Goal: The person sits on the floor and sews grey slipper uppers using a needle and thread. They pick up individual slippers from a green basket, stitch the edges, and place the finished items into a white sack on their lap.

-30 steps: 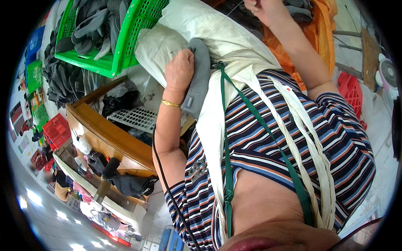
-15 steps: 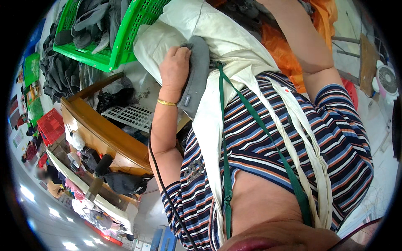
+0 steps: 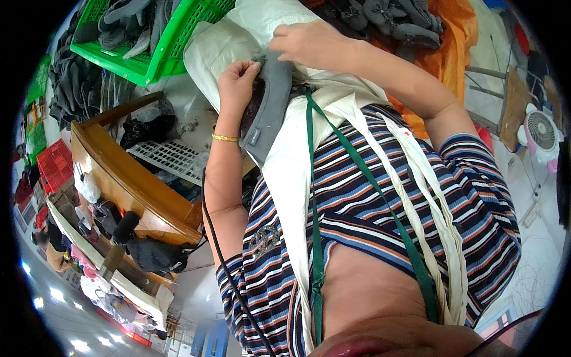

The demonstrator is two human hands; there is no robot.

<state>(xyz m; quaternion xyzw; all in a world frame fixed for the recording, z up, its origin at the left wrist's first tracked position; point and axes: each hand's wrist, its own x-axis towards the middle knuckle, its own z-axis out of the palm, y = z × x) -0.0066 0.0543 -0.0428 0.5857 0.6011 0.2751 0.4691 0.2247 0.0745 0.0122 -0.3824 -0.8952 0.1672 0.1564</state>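
Observation:
A grey felt slipper (image 3: 275,98) with a small label near its near end lies tilted over the white apron (image 3: 285,154) on my lap. My left hand (image 3: 237,86), with a gold bracelet at the wrist, pinches the slipper's left edge near its far end between thumb and fingers. A dark inside shows along that edge. Just above the far end is my right hand (image 3: 312,44), its fingers bent and drawn together toward the left one. What the right fingertips hold, if anything, is too small to make out.
A green crate (image 3: 151,68) of grey slippers stands at the far left, beside stacked grey pieces (image 3: 74,83). More grey slippers (image 3: 404,24) lie on orange cloth (image 3: 455,44) at the far right. A wooden drawer unit (image 3: 137,184) is left of me; a fan (image 3: 540,128) stands right.
My right hand has come back from the far right to the slipper's far end. My left fingers, earlier curled over the slipper, now pinch its edge. The whole view has shifted slightly.

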